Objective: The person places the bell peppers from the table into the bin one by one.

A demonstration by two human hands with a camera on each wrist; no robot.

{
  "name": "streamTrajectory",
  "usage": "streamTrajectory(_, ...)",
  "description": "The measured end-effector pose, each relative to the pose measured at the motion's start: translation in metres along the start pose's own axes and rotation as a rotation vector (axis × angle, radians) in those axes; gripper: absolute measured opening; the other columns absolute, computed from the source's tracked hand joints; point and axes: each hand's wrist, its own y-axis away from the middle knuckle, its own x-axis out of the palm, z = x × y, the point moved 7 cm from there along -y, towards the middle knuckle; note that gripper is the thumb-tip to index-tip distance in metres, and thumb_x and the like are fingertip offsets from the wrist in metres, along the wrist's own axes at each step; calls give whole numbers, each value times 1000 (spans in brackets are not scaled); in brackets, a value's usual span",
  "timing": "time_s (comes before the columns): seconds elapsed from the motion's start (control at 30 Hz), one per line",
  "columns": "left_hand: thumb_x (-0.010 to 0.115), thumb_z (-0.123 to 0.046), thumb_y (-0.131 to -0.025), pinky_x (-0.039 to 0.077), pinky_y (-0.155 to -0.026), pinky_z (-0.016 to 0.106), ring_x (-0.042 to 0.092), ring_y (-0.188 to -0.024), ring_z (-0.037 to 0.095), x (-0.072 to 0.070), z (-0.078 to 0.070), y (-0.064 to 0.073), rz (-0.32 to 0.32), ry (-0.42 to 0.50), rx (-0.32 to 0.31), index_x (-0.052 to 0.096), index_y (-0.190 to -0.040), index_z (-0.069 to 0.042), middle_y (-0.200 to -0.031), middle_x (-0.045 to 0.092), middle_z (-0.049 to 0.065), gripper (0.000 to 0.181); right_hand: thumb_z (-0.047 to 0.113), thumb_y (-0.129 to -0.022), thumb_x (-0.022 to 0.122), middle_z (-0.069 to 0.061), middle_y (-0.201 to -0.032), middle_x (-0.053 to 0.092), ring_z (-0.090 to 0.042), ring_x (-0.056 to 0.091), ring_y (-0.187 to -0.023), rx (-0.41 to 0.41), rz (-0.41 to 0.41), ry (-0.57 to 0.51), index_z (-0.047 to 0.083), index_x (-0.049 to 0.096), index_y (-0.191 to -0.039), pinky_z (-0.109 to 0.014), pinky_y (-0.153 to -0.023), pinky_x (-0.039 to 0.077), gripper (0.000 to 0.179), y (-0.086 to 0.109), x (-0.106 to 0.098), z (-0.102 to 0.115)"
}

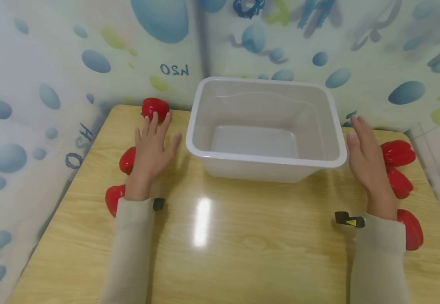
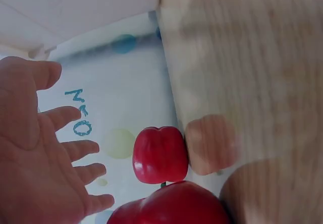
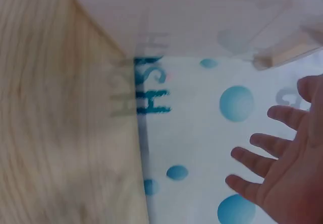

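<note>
A white rectangular plastic tub [image 1: 267, 160] stands at the back of the wooden table, with nothing inside. My left hand [image 1: 149, 154] hovers left of it, fingers spread, and holds nothing. Beyond its fingertips lies a red bell pepper [image 1: 154, 106], which the left wrist view shows apart from the fingers. Two more red peppers, a middle one [image 1: 127, 160] and a nearer one [image 1: 114, 199], are partly hidden by the left hand and sleeve. To the right of the tub my right hand [image 1: 369, 164] is held with straight fingers, gripping nothing.
On the right side lie three red peppers: a far one [image 1: 398, 153], a middle one [image 1: 399, 183] and a near one [image 1: 410, 230], partly covered by the right arm. A patterned wall [image 1: 227, 55] borders the table's [image 1: 250, 253] back and left edges.
</note>
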Motion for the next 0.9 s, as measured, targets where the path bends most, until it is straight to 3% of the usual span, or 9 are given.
streamTrajectory(0.17, 53, -42, -107, 16, -130, 69, 26, -161, 44, 1, -2, 6, -54, 36, 47, 35, -166, -13, -172, 32, 21, 68, 41, -113, 36, 8, -179, 20, -32, 23, -165, -14, -70, -103, 38, 28, -167, -67, -131, 17, 55, 3, -2, 15)
streamTrajectory(0.3, 58, -35, -106, 27, -127, 67, 35, -157, 43, -2, -3, 14, -89, 56, 75, 40, -163, -10, -168, 39, 21, 66, 34, -112, 44, 11, -175, 30, -24, 41, -157, -95, -106, -205, 37, 37, -164, -49, -132, 30, 53, 7, -2, 35)
streamTrajectory(0.43, 62, -30, -104, 36, -123, 66, 42, -153, 42, -8, -2, 25, -118, 61, 88, 44, -161, -10, -165, 45, 20, 63, 26, -110, 51, 6, -172, 38, -17, 56, -146, -162, -122, -255, 30, 43, -163, -26, -116, 48, 54, 10, -3, 52)
streamTrajectory(0.53, 63, -28, -104, 38, -122, 66, 45, -151, 43, -12, -1, 32, -137, 64, 97, 48, -159, -9, -163, 48, 20, 60, 20, -108, 56, 4, -168, 43, -14, 63, -138, -187, -119, -274, 27, 45, -162, -15, -98, 55, 55, 11, -3, 58)
streamTrajectory(0.73, 63, -25, -104, 39, -120, 66, 50, -145, 45, -19, 0, 43, -161, 81, 118, 51, -156, -7, -160, 51, 23, 56, 15, -105, 61, 0, -163, 49, -16, 61, -141, -216, -78, -288, 24, 47, -160, -10, -91, 54, 57, 12, 3, 66)
streamTrajectory(0.9, 63, -24, -105, 36, -123, 66, 45, -149, 43, -23, 5, 54, -130, 174, 81, 50, -156, -8, -162, 48, 22, 55, 21, -105, 63, 3, -167, 44, -21, 52, -149, -195, -57, -241, 24, 49, -160, -16, -101, 53, 57, 13, 6, 68)
